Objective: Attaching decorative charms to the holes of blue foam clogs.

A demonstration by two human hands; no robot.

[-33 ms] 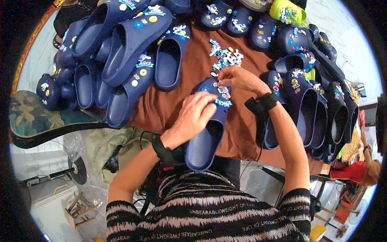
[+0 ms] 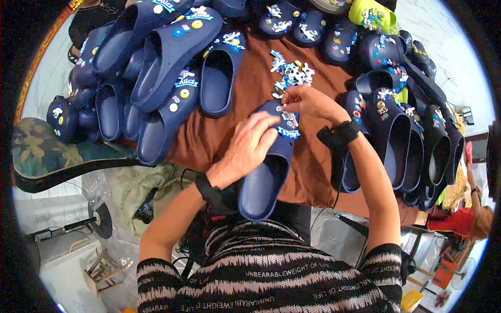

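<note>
A navy clog [image 2: 262, 190] lies in front of me, its toe pointing away and its heel at the table's near edge. Shoe charms [image 2: 288, 128] in blue, white and grey sit on its upper. My left hand [image 2: 245, 147] is open over the clog's left side, its fingers reaching toward the upper and slightly blurred. At the toe, my right hand [image 2: 308, 101] is closed in a pinch; whatever lies between its fingertips is too small to make out. Just beyond that hand is a pile of loose charms [image 2: 293, 74], mostly white, blue and black.
Brown cloth [image 2: 313, 161] covers the table. Navy clogs [image 2: 175, 57] with charms are stacked at the left, and more dark clogs [image 2: 389, 130] line the right. A lime green clog [image 2: 373, 15] lies at the far right. Beyond the table's right end is another person in red [image 2: 454, 224].
My left hand has shifted very slightly, its fingers lifting a little at the clog's upper. The right hand keeps its pinch at the toe.
</note>
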